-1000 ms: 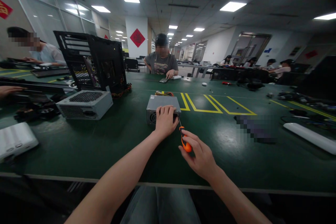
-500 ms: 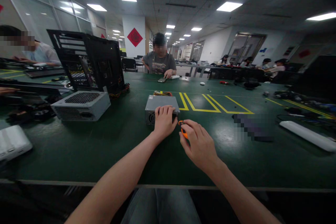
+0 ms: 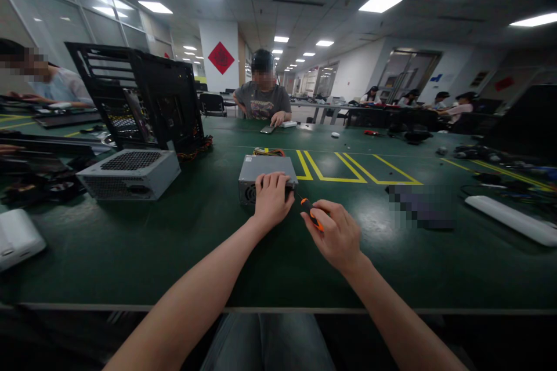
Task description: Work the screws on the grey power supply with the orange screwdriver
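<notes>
A grey computer power supply (image 3: pixel 256 167) lies on the green table in front of me, its fan grille partly showing beside my wrist. My left hand (image 3: pixel 273 200) grips its near right part, fingers over the top edge and thumb at the right corner. In my right hand (image 3: pixel 336 231) is an orange and black screwdriver (image 3: pixel 311 213), pinched by the handle. Its thin shaft points up and left at the right corner of the power supply; whether the tip touches anything I cannot tell. Bundled coloured cables (image 3: pixel 268 152) lie behind the power supply.
On the left stand a second power supply (image 3: pixel 156 177) and a black computer case (image 3: pixel 172 104). A white power strip (image 3: pixel 509 220) lies right, near a blurred dark object (image 3: pixel 420 207). Across the table a person (image 3: pixel 263 93) touches a phone (image 3: pixel 267 130). Yellow tape (image 3: pixel 343 181) marks the table.
My right hand has shifted slightly right, its grip has turned, and more of the screwdriver's handle shows. My left hand stays on the power supply. The view has moved a little.
</notes>
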A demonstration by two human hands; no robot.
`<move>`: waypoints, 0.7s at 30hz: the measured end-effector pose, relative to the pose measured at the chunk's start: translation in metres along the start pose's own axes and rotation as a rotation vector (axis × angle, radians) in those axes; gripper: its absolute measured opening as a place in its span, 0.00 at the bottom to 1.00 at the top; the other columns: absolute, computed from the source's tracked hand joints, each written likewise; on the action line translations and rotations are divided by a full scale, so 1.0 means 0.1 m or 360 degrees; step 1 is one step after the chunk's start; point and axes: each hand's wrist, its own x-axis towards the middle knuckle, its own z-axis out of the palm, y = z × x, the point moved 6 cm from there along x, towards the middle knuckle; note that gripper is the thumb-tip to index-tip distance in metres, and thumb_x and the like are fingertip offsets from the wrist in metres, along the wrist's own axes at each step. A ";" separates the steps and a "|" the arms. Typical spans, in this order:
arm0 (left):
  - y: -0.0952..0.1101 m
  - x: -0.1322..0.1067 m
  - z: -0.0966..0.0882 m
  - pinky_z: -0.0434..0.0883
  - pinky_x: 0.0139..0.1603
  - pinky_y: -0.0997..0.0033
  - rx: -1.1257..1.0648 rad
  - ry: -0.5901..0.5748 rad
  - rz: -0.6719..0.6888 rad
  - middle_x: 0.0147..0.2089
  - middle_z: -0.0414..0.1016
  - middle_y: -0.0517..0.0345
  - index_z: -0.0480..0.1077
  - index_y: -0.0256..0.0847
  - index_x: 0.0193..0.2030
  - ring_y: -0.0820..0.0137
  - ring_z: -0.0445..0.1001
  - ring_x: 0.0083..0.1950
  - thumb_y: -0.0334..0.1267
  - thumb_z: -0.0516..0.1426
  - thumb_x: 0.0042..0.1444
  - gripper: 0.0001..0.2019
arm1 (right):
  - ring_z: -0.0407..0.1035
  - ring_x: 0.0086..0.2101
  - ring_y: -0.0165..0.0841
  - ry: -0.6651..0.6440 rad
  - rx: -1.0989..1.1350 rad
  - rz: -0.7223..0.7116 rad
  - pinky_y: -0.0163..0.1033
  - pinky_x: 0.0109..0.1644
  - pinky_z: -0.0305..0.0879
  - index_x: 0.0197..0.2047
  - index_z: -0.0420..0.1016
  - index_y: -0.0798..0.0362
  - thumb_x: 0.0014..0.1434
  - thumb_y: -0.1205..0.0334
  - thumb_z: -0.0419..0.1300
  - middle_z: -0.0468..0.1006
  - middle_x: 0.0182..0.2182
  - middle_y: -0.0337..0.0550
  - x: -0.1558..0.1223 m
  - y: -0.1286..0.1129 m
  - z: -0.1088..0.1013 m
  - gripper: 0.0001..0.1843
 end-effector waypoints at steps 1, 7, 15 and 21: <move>0.00 0.00 0.01 0.49 0.60 0.57 0.0003 -0.0004 -0.0003 0.53 0.67 0.53 0.63 0.43 0.48 0.62 0.61 0.55 0.38 0.54 0.54 0.14 | 0.68 0.35 0.32 0.0009 0.0035 0.0010 0.36 0.36 0.67 0.46 0.58 0.51 0.52 0.69 0.60 0.72 0.36 0.46 -0.02 -0.01 0.01 0.20; -0.01 0.00 0.02 0.50 0.60 0.57 -0.0010 -0.0006 -0.0012 0.53 0.67 0.53 0.63 0.43 0.48 0.62 0.61 0.55 0.38 0.54 0.54 0.14 | 0.68 0.43 0.34 -0.0016 0.0246 0.0126 0.41 0.43 0.69 0.52 0.56 0.50 0.53 0.72 0.57 0.71 0.42 0.47 -0.04 0.00 0.06 0.24; -0.02 0.00 0.01 0.50 0.60 0.57 -0.0002 -0.0026 -0.0019 0.53 0.66 0.52 0.63 0.42 0.48 0.62 0.61 0.55 0.38 0.54 0.54 0.14 | 0.67 0.39 0.33 -0.0031 0.0176 0.0185 0.39 0.41 0.68 0.49 0.60 0.49 0.52 0.73 0.58 0.70 0.39 0.45 -0.05 -0.01 0.10 0.22; -0.01 0.00 0.00 0.50 0.61 0.57 0.0003 -0.0035 -0.0012 0.53 0.66 0.53 0.62 0.43 0.49 0.63 0.61 0.55 0.39 0.53 0.55 0.14 | 0.67 0.41 0.34 -0.0012 0.0193 0.0243 0.40 0.41 0.69 0.48 0.60 0.48 0.53 0.68 0.59 0.69 0.42 0.46 -0.07 0.00 0.09 0.20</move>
